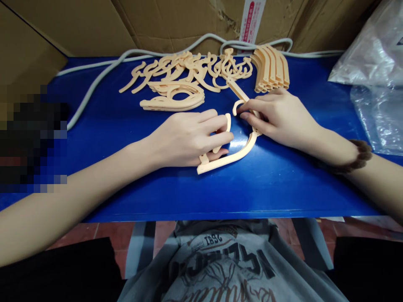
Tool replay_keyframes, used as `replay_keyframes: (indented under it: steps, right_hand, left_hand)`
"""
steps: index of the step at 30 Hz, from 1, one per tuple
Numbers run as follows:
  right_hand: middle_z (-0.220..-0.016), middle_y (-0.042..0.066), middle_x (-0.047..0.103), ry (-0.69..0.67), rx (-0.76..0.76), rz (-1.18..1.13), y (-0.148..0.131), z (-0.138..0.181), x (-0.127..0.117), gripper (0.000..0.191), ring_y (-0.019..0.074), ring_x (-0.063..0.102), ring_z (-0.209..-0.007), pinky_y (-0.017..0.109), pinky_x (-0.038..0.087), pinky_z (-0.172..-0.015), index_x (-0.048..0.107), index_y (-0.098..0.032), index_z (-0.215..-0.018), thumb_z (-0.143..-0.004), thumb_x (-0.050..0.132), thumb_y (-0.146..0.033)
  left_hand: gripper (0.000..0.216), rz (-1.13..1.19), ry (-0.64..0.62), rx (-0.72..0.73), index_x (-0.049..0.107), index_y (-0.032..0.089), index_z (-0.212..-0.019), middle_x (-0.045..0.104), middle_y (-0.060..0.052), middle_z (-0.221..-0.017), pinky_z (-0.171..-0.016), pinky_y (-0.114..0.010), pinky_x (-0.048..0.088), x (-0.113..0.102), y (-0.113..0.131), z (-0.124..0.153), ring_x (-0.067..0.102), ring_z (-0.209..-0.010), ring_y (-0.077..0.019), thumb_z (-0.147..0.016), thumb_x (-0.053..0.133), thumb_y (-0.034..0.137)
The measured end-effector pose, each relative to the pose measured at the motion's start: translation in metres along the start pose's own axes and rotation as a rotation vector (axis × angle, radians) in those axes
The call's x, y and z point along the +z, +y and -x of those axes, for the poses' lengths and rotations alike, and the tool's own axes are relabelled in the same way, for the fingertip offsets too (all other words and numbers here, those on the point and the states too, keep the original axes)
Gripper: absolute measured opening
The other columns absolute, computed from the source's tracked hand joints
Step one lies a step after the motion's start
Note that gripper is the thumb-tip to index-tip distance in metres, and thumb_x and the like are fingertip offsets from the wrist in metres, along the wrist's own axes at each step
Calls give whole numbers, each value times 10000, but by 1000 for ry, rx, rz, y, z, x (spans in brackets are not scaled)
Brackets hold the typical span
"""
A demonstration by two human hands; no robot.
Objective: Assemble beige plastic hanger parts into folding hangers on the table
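A cream plastic folding hanger lies on the blue tabletop, with one curved arm [236, 158] toward me and a straighter arm [237, 90] pointing away. My right hand [280, 117] closes over the joint between them, and a small hook [236, 107] shows by its fingertips. Between the fingers of my left hand [185, 138] is a short curved plastic piece [228, 122], partly covered. The same hand's lower fingers touch the free end of the near arm. Fingers hide most of the joint.
Behind my hands lie folded hangers [176, 100], a row of loose curved parts [189, 67] and a bundle of hanger arms [270, 69]. A grey cable [103, 75] runs along the back, before cardboard [182, 25]. Clear plastic bags [378, 58] sit at the right.
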State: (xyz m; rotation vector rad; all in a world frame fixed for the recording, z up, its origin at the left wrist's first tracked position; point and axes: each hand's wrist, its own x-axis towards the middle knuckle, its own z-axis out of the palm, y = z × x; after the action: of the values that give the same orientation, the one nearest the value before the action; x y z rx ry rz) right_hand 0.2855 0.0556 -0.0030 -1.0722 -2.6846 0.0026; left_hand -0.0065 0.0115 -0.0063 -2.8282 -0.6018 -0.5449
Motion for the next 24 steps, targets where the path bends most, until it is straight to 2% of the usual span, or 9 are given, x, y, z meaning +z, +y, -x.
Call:
replay_keyframes:
  steps: [5, 9, 11, 14, 16, 21, 24]
  right_hand:
    - [-1072, 107, 873, -25, 7, 26, -2, -1, -1, 481, 327, 792, -998, 454, 513, -907, 816, -266, -1404, -1184, 425, -441]
    - [-1091, 120, 867, -23, 14, 25, -1, -1, -1, 491, 323, 782, -982, 430, 486, -842, 820, -244, -1412, -1180, 429, -431]
    - [-1114, 125, 866, -19, 15, 20, -2, 0, -1, 495, 320, 778, -980, 420, 477, -830, 819, -235, -1422, -1181, 430, -423]
    - [-1146, 131, 864, -24, 26, 7, -3, 1, -2, 502, 314, 772, -984, 409, 474, -837, 815, -225, -1444, -1183, 436, -426]
    - [-1150, 139, 862, -39, 38, -1, -5, 1, -3, 515, 319, 769, -989, 410, 472, -843, 810, -217, -1459, -1186, 431, -432]
    - [-1163, 149, 860, -52, 36, -3, -6, 0, -4, 512, 328, 766, -1004, 413, 467, -848, 806, -214, -1461, -1187, 427, -422]
    - [-1131, 137, 853, -40, 15, 13, -6, 0, -4, 516, 312, 765, -988, 404, 462, -837, 800, -211, -1451, -1196, 404, -420]
  left_hand:
    - [186, 14, -1, 39, 786, 254, -1124, 826, -92, -1105, -733, -406, 600, 0, 2, 1, 801, -985, -298, -1117, 617, 331]
    - [243, 24, -21, 69, 776, 231, -1265, 826, -129, -1229, -782, -413, 619, -3, 1, 3, 804, -1057, -319, -1089, 679, 368]
    - [342, 14, -22, 90, 758, 201, -1327, 821, -148, -1251, -794, -412, 625, -4, 0, 3, 801, -1061, -324, -1099, 689, 446]
    - [587, 20, -21, 118, 740, 158, -1365, 814, -165, -1231, -809, -414, 631, -4, -2, 2, 795, -1033, -331, -1111, 673, 683]
    - [667, 25, -9, 137, 741, 134, -1366, 813, -172, -1218, -817, -411, 630, -4, -2, 2, 793, -1020, -327, -1131, 622, 747]
    - [413, -15, 39, 132, 766, 110, -1357, 842, -152, -1186, -810, -374, 618, -4, 1, 1, 804, -988, -285, -1222, 552, 436]
    - [352, 2, 68, 132, 787, 125, -1346, 858, -137, -1176, -817, -364, 629, -3, 4, 0, 813, -971, -268, -1217, 558, 358]
